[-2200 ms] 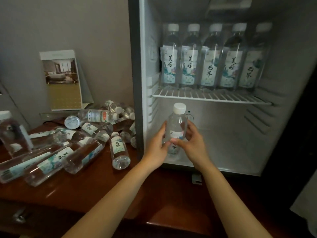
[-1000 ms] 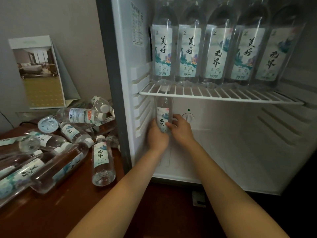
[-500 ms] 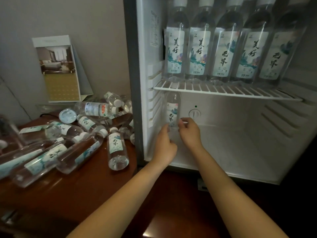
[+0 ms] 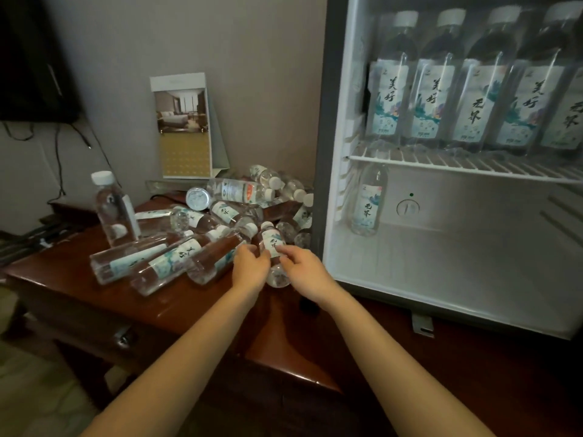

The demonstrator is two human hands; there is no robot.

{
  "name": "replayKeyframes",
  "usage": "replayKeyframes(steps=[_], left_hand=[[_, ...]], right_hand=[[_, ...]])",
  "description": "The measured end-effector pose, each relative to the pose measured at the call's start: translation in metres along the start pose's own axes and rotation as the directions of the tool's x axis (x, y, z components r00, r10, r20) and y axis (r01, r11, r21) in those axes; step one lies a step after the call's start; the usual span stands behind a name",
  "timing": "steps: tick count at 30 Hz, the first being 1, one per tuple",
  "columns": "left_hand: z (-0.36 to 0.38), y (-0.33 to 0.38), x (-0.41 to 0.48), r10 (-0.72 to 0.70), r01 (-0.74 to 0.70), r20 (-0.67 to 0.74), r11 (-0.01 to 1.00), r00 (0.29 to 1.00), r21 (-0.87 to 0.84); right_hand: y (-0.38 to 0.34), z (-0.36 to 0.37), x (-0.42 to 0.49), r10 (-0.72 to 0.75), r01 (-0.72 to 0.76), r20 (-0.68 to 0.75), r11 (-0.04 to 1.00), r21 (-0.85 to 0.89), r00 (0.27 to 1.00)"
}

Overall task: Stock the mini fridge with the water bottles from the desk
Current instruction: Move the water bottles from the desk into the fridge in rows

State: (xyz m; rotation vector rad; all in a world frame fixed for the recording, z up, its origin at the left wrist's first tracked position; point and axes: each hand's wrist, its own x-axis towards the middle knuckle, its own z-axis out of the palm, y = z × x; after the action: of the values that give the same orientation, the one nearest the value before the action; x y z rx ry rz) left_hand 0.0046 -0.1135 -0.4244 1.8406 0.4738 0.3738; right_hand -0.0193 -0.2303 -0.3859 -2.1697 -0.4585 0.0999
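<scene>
Now my left hand (image 4: 250,267) and right hand (image 4: 303,265) curl round a bottle (image 4: 273,244) lying at the desk's (image 4: 79,294) right side, beside the fridge (image 4: 324,152); a careless lift may set neighbouring bottles (image 4: 176,257) rolling off its edge.

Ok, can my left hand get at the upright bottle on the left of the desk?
Probably yes, once freed: the left hand holds a lying bottle, while the upright bottle stands at the left edge of the pile with nothing over it.
</scene>
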Motion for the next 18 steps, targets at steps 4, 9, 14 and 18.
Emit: replayKeyframes(steps=[4, 9, 14, 18], left_hand=[[0.004, -0.002, 0.019, -0.173, 0.200, 0.212, 0.973, 0.962, -0.115], [-0.004, -0.004, 0.020, -0.196, 0.284, 0.331, 0.927, 0.923, -0.244], [-0.005, -0.002, 0.017, -0.185, 0.274, 0.321, 0.926, 0.929, -0.261], [-0.008, -0.003, 0.015, -0.184, 0.274, 0.318, 0.925, 0.930, -0.265]], right_hand=[[-0.005, 0.021, 0.025, 0.134, -0.130, -0.075, 0.990, 0.058, 0.988], [0.004, 0.032, 0.033, 0.180, -0.175, -0.106, 0.983, 0.056, 0.978], [0.005, 0.036, 0.038, 0.239, -0.230, -0.063, 0.964, 0.131, 0.969], [0.004, 0.031, 0.037, 0.283, -0.283, 0.034, 0.932, 0.227, 0.958]])
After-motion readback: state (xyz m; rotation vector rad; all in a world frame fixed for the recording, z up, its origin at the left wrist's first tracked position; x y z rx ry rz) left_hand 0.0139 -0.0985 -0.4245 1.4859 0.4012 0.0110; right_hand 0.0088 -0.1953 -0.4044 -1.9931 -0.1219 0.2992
